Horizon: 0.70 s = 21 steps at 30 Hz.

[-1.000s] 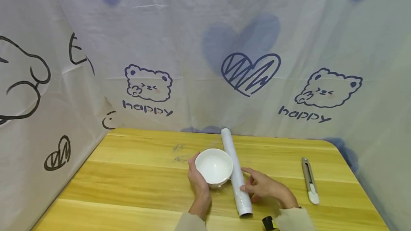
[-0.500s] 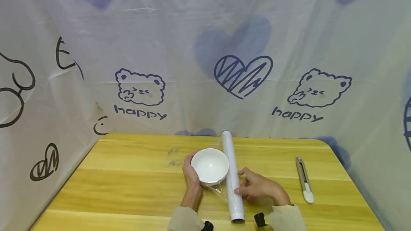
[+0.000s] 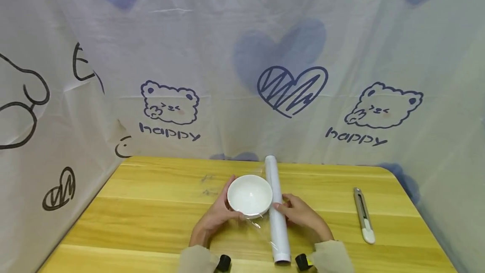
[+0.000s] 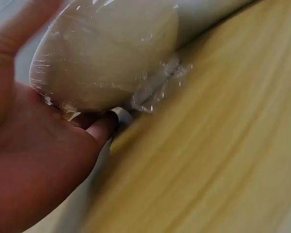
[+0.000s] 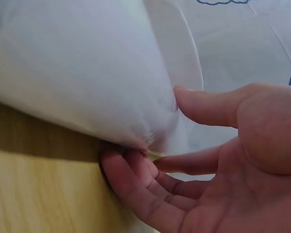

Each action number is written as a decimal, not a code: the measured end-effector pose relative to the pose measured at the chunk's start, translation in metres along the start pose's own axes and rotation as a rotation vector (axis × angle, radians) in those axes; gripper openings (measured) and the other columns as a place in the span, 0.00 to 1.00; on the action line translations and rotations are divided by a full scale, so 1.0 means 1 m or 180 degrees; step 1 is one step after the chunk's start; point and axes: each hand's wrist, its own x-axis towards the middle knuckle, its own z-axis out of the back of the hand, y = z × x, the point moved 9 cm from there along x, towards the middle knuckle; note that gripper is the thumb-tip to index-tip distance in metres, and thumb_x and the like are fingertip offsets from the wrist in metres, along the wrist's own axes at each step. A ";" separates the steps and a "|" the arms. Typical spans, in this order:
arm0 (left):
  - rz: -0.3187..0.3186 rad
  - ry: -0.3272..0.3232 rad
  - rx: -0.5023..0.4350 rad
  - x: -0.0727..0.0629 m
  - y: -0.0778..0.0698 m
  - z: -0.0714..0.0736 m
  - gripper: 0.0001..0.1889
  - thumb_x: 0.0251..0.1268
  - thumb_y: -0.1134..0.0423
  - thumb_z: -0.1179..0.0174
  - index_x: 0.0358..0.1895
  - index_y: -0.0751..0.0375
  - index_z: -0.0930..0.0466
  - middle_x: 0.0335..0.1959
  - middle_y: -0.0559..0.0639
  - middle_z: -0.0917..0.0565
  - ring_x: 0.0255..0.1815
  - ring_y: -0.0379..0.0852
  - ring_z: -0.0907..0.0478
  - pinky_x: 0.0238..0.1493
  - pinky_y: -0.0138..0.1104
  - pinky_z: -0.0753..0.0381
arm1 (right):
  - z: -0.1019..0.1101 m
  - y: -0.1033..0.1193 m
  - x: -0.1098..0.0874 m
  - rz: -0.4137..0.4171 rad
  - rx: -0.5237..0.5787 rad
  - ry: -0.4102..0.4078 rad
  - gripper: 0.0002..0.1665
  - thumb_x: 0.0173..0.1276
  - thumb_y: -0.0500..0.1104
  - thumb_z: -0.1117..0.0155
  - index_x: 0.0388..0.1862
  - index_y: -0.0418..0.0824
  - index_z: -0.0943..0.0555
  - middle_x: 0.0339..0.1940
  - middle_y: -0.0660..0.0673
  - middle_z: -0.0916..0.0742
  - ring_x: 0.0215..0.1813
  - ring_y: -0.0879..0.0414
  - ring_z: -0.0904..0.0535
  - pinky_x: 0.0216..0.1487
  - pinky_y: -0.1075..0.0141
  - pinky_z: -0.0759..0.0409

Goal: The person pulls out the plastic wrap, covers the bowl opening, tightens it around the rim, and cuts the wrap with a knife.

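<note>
A white bowl (image 3: 250,195) sits right at the left side of a long white roll of cling film (image 3: 279,231), its mouth facing up. Clear film (image 4: 102,63) covers the bowl's outside in the left wrist view, and a loose crumpled bit (image 4: 160,85) hangs from it. My left hand (image 3: 217,213) holds the bowl, thumb along the near side and fingers around the left and underneath. My right hand (image 3: 303,214) grips the roll from the right. In the right wrist view its thumb (image 5: 206,107) presses the roll while curled fingers (image 5: 140,187) reach beneath.
A grey and white utility knife (image 3: 364,216) lies on the wooden table (image 3: 151,214) at the right. Behind the table hangs a printed white cloth (image 3: 227,117), close to the roll's far end. Another cloth side closes off the left.
My left thumb has swung from the bowl's left side to its near side. My right hand has slid forward along the roll and taken hold of it. The head view shifts slightly.
</note>
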 end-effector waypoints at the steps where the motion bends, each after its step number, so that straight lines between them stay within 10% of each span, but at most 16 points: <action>1: 0.0028 0.0126 0.0082 -0.001 0.000 -0.001 0.71 0.45 0.71 0.18 0.84 0.61 0.69 0.82 0.66 0.53 0.77 0.63 0.46 0.69 0.29 0.34 | -0.001 0.000 0.001 -0.0011 0.0064 0.0054 0.35 0.78 0.44 0.39 0.70 0.19 0.35 0.43 0.36 0.17 0.41 0.50 0.19 0.39 0.53 0.13; 21: -0.0072 0.0172 0.0394 -0.005 -0.002 0.002 0.68 0.36 0.76 0.16 0.81 0.62 0.55 0.76 0.69 0.41 0.70 0.63 0.34 0.69 0.40 0.29 | 0.016 -0.021 -0.003 -0.0428 0.0940 -0.0359 0.33 0.72 0.44 0.31 0.65 0.28 0.33 0.50 0.33 0.16 0.44 0.47 0.18 0.39 0.57 0.16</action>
